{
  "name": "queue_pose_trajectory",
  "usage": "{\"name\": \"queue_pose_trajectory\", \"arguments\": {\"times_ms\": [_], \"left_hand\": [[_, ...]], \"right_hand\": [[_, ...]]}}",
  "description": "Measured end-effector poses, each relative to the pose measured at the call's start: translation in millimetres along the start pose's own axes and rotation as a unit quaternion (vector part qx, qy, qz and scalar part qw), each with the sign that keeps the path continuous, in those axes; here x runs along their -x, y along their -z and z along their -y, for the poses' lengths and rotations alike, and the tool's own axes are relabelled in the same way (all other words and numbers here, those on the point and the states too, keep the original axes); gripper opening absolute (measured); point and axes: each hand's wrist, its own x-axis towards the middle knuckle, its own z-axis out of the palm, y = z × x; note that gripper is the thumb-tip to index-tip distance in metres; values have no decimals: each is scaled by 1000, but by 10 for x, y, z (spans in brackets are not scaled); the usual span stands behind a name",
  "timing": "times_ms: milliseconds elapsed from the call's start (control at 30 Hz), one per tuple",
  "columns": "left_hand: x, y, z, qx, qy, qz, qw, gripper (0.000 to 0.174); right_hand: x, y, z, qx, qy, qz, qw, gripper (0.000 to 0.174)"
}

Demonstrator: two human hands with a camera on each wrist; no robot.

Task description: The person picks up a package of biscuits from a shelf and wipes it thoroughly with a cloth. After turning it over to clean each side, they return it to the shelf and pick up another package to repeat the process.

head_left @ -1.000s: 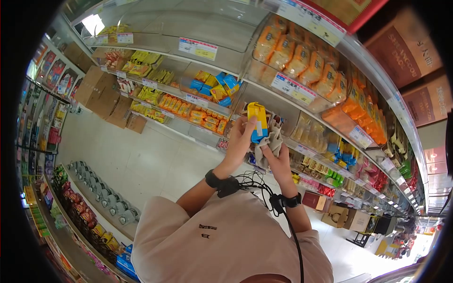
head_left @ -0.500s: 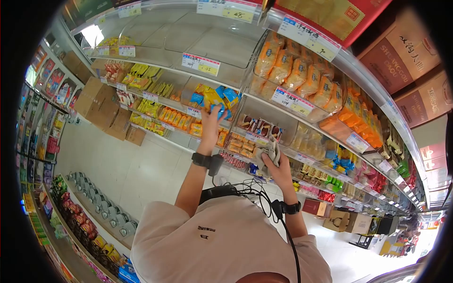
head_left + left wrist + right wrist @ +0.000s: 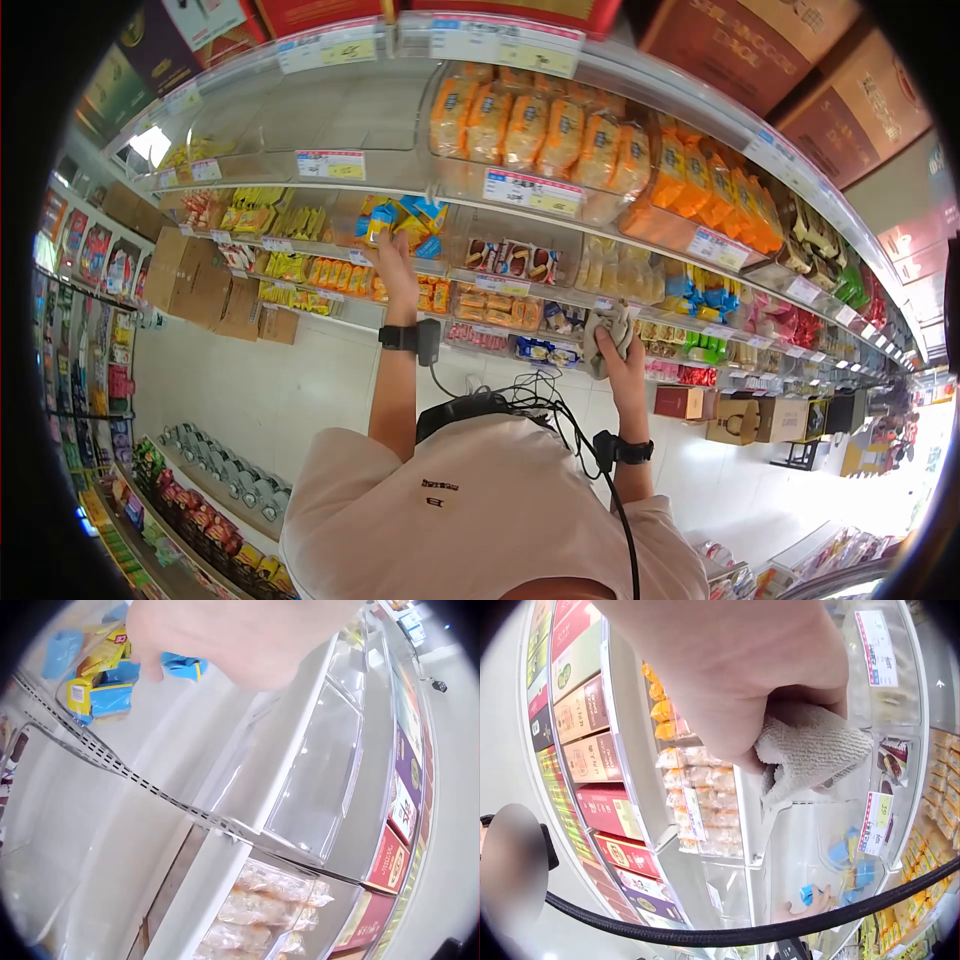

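Note:
My left hand (image 3: 395, 272) reaches into a clear shelf bin of yellow-and-blue snack packets (image 3: 425, 222). In the right wrist view, its thumb and fingers pinch a blue-ended packet (image 3: 808, 894). The left wrist view has the hand (image 3: 225, 637) over the bin, with loose packets (image 3: 111, 699) beside it and its fingertips partly hidden. Away to the right, my right hand (image 3: 625, 370) grips a crumpled grey cloth (image 3: 608, 335) in front of the lower shelves. Close up, the ribbed cloth (image 3: 814, 746) bulges out from under the curled fingers.
Right of the packet bin are chocolate-pie packs (image 3: 510, 260). Orange-wrapped bread packs (image 3: 540, 130) fill the bin above. Price tags (image 3: 535, 190) line the shelf edges. Cardboard boxes (image 3: 200, 285) stand on the floor at left. Black cables (image 3: 535, 395) hang between my arms.
My left hand has moved from beside the cloth, where it held a yellow-and-blue packet, left into the packet bin. The right hand with the cloth is now farther right, and the head view has turned.

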Motion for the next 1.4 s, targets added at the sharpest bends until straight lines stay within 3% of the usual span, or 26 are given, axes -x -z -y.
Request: {"name": "queue_pose_trajectory", "arguments": {"times_ms": [67,100,167,200,367,500,567,633,733,833,1000,1067,1100,1133,1200,1267,1333,1400], "left_hand": [[271,-97,27,-29,-9,27,999,64],[394,-145,95,-66,-27,55,996,47],[544,-145,193,-145,60,180,971,28],[630,-167,266,-183,106,243,947,23],[1559,-871,500,-289,177,477,811,22],[2212,-1244,933,-330,179,582,721,26],[2560,-1397,1162,-334,183,611,694,26],[2831,-1527,1373,-344,183,634,668,24],[3160,-1766,1802,-325,119,655,672,24],[3299,-2070,2525,-334,49,671,660,20],[3604,-2437,3605,-389,-71,622,676,47],[3658,-2515,3983,-408,-110,621,660,53],[3770,-2622,3893,-464,-90,631,616,59],[3794,-2674,3980,-507,-122,626,580,60],[3831,-2736,4134,-518,-121,609,588,59],[3661,-2674,4481,-501,-137,575,632,55],[3769,-2766,4272,-577,-49,544,607,55],[3834,-2735,4120,-544,-43,552,630,54]], "right_hand": [[30,137,23,-32,3,-28,999,32],[53,217,7,-56,-3,-50,997,35],[106,428,-10,-88,-30,-70,993,45],[118,514,-45,-131,-37,-75,988,44],[239,1105,-188,-292,-63,-105,949,42],[440,1494,-235,-356,-93,-148,918,40],[535,1720,-349,-346,-60,-157,923,40],[633,1911,-437,-350,-43,-172,920,41],[859,2243,-534,-373,-38,-214,902,41],[1087,2556,-619,-382,-21,-253,889,39],[1385,2905,-771,-395,-23,-318,862,39],[1443,3003,-806,-399,-21,-333,854,39],[1473,3053,-804,-398,-19,-336,853,39],[1503,3095,-816,-397,-18,-339,853,40],[1552,3163,-869,-400,-35,-361,842,39],[1604,3208,-908,-400,-43,-369,838,39],[1635,3244,-934,-398,-40,-367,840,39],[1653,3267,-961,-397,-43,-372,838,38]]}}
